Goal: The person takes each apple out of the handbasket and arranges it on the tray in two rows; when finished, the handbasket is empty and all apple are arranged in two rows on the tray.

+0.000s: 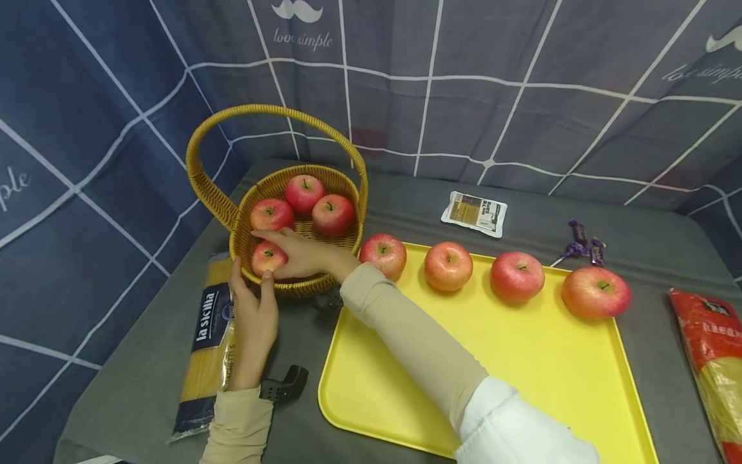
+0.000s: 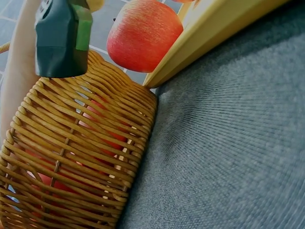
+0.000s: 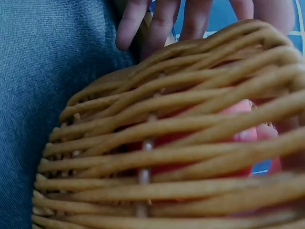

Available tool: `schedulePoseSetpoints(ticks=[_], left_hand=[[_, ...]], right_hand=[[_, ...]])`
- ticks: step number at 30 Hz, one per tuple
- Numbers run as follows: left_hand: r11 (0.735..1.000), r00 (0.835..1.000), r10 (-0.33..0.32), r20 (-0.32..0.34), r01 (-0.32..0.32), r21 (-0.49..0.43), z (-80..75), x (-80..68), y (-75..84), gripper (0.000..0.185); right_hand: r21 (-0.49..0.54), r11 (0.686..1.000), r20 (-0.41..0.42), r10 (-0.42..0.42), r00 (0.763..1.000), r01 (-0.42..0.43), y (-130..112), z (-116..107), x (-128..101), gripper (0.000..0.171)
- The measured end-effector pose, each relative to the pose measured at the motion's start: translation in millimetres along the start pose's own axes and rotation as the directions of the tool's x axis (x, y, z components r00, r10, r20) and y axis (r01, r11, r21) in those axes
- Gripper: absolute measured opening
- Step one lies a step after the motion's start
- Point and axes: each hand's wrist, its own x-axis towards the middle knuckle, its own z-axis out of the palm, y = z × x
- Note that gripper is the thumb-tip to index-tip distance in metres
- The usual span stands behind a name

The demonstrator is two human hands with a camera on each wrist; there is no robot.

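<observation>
Your right hand (image 1: pixel 301 254) lies over the front apple (image 1: pixel 268 258) inside the basket (image 1: pixel 348 187), grip loosely curled on it. Left hand (image 1: pixel 252 316), fingers straight, steadies the rim just outside. Seat it low before letting go.

1. The basket (image 1: pixel 301 283) has a tall handle (image 1: pixel 261 113) over it. A hand can go in under the handle from the front.
2. Four apples fill much of the basket floor.
3. The yellow tray (image 1: pixel 475 361) has a big bare front part. Four apples stand in a row along its back edge.
4. The spaghetti pack (image 1: pixel 205 341) lies just left of the basket.
</observation>
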Motion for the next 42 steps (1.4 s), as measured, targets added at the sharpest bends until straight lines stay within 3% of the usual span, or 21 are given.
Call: schedulePoseSetpoints(ticks=[5, 11, 15, 19, 24, 31, 35, 42], left_hand=[[1.000, 1.000, -0.008, -0.005, 0.008, 0.013, -0.6, -0.4, 0.8, 0.064], [1.000, 1.000, -0.001, -0.004, 0.001, 0.013, 0.0, -0.7, 1.1, 0.063], [1.000, 1.000, 0.007, -0.016, -0.007, 0.015, 0.9, -1.2, 0.8, 0.062], [1.000, 0.999, 0.025, -0.026, -0.024, 0.018, 0.7, -0.9, 0.0, 0.061], [0.999, 0.999, 0.022, -0.023, -0.022, 0.039, -0.6, 0.4, 0.2, 0.062], [0.999, 1.000, 0.005, -0.015, -0.004, 0.051, -1.5, -0.5, 1.2, 0.062], [0.999, 1.000, 0.006, -0.014, -0.006, 0.050, -1.8, -0.4, 1.0, 0.062], [0.999, 1.000, -0.002, -0.002, 0.003, 0.049, -2.1, -1.5, 1.5, 0.063]], right_hand=[[-0.023, 0.999, -0.059, 0.024, 0.998, -0.025, -1, -3, -6, 0.069], [0.009, 0.997, -0.230, 0.072, 0.971, -0.072, -7, -20, -31, 0.067], [0.080, 0.996, -0.324, -0.003, 0.946, 0.030, -11, -30, -61, 0.062], [0.114, 0.982, -0.352, -0.104, 0.930, 0.153, -14, -27, -98, 0.058], [0.091, 0.973, -0.276, -0.178, 0.944, 0.211, -14, -8, -138, 0.058], [0.134, 0.969, -0.051, -0.202, 0.978, 0.208, 0, 25, -175, 0.056], [0.143, 0.960, 0.020, -0.245, 0.969, 0.240, 4, 35, -186, 0.056], [0.132, 0.950, 0.047, -0.290, 0.956, 0.282, 7, 43, -195, 0.062]])
